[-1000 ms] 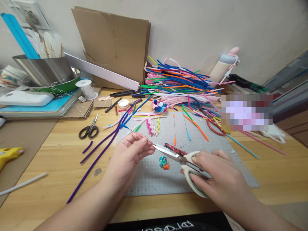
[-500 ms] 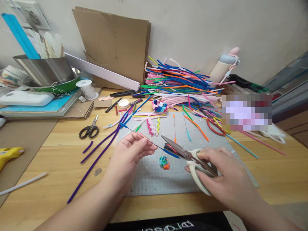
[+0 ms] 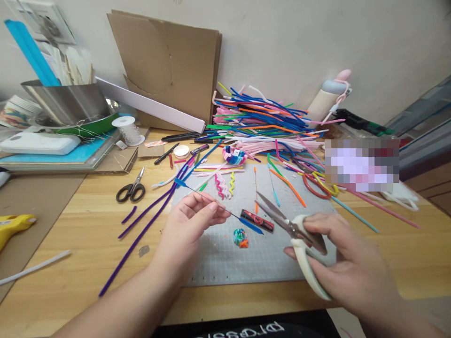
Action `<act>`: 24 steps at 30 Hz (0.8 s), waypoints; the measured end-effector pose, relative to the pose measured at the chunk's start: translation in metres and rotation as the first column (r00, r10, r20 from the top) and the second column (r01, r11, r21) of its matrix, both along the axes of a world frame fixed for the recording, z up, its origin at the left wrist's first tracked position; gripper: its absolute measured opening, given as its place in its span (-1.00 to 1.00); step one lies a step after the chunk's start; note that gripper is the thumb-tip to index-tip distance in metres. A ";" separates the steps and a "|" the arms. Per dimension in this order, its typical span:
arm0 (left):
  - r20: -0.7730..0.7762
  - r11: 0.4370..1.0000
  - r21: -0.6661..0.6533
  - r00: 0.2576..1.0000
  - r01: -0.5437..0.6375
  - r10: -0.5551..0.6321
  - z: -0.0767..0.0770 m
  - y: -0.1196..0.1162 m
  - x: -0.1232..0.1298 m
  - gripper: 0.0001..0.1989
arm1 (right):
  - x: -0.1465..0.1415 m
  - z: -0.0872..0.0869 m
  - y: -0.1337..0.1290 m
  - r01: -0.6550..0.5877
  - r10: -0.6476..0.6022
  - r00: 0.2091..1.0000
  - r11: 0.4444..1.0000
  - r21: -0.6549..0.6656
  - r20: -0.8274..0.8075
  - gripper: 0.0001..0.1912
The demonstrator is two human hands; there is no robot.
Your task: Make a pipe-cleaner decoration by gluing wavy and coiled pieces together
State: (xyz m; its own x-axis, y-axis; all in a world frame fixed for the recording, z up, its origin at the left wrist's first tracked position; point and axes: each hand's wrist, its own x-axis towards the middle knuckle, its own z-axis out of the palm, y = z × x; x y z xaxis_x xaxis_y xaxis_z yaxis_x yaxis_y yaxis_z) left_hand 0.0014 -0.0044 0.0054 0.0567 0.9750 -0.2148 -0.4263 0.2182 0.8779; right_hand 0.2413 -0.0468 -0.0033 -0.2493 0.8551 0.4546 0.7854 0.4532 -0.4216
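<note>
Between the fingertips of my left hand (image 3: 199,218) is a blue pipe cleaner (image 3: 251,226), its middle trimmed to thin wire and blue fuzz left at both ends. My right hand (image 3: 347,256) grips white-handled scissors (image 3: 302,241), whose blades stand slightly apart, pointing up and left, away from the pipe cleaner. Beneath them lies the grey cutting mat (image 3: 218,267). A black and red tube (image 3: 260,220) rests on it beside a small multicoloured clump (image 3: 240,238). Trimmed orange (image 3: 256,188) and light blue (image 3: 275,192) pieces lie farther back, near pink coiled pieces (image 3: 221,186).
A heap of pipe cleaners (image 3: 264,117) fills the back, before cardboard sheets (image 3: 165,65) and a bottle (image 3: 326,98). Black scissors (image 3: 131,188) and long purple pipe cleaners (image 3: 141,234) lie left. A yellow glue gun (image 3: 14,227) and a metal pot (image 3: 70,103) stand farther left.
My right hand has drawn the scissors right and slightly down, away from the blue pipe cleaner, uncovering the black and red tube. My left hand is nearly still.
</note>
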 end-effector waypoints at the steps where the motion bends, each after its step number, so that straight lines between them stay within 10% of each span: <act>1: -0.002 1.000 0.004 1.000 0.002 -0.002 0.000 0.000 0.000 -0.85 | 0.001 0.000 0.001 0.012 -0.012 1.000 1.000 -0.007 0.013 -0.78; 7: 0.005 1.000 0.027 1.000 0.014 -0.015 -0.002 0.000 -0.001 -0.88 | -0.003 0.004 0.001 -0.065 0.088 0.988 0.983 -0.169 0.131 -0.88; 24: 0.029 1.000 0.028 1.000 0.003 -0.004 -0.005 0.000 0.001 -0.89 | -0.011 0.002 0.000 -0.132 0.141 0.976 0.989 -0.067 0.165 -0.93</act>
State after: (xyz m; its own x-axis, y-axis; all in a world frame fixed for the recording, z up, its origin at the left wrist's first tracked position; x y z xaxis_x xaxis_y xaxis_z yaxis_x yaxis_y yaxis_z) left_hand 0.0023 -0.0047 0.0008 0.0662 0.9804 -0.1857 -0.4509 0.1955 0.8709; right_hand 0.2308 -0.0463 -0.0012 -0.4347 0.8301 0.3492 0.7797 0.5409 -0.3154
